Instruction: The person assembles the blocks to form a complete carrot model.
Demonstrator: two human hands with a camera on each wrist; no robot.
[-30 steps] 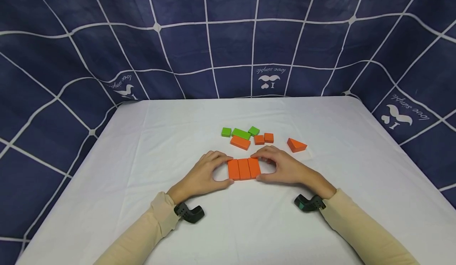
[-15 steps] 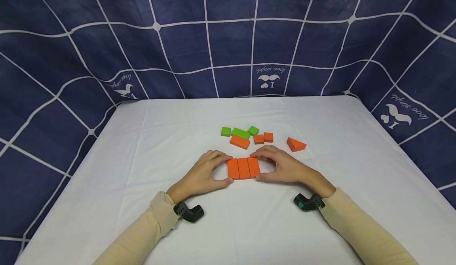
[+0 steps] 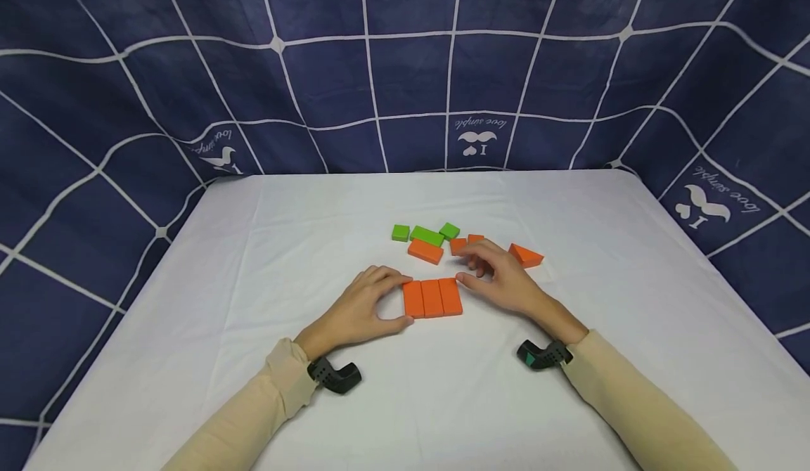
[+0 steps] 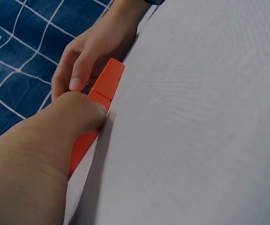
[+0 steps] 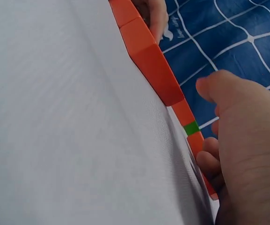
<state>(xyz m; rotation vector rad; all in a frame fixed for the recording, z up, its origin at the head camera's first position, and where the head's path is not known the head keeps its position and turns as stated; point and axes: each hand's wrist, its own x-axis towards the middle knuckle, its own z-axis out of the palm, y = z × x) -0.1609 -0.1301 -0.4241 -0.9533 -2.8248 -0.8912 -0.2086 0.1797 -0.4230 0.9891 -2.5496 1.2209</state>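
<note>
Three orange rectangular blocks lie side by side on the white cloth: a left orange block (image 3: 413, 300), a middle block (image 3: 433, 298) and a right block (image 3: 451, 296). My left hand (image 3: 361, 309) holds the left one, thumb at its near end and index finger at its far end. Off to the right of the row, my right hand (image 3: 503, 278) is raised with loosely bent fingers and grips nothing. In the right wrist view a gap shows between the right thumb (image 5: 209, 86) and the row's end block (image 5: 156, 70). The right fingers partly cover two small orange blocks (image 3: 458, 246) behind them.
Beyond the row lie a longer orange block (image 3: 425, 251), a long green block (image 3: 427, 236) and two small green blocks (image 3: 401, 233). An orange triangular block (image 3: 526, 256) rests just behind the right hand. A dark blue checked curtain (image 3: 405, 77) surrounds the table's back and sides.
My right hand has let go of the right end of the row and moved up and away towards the small orange blocks. The left hand and the three blocks stay in place.
</note>
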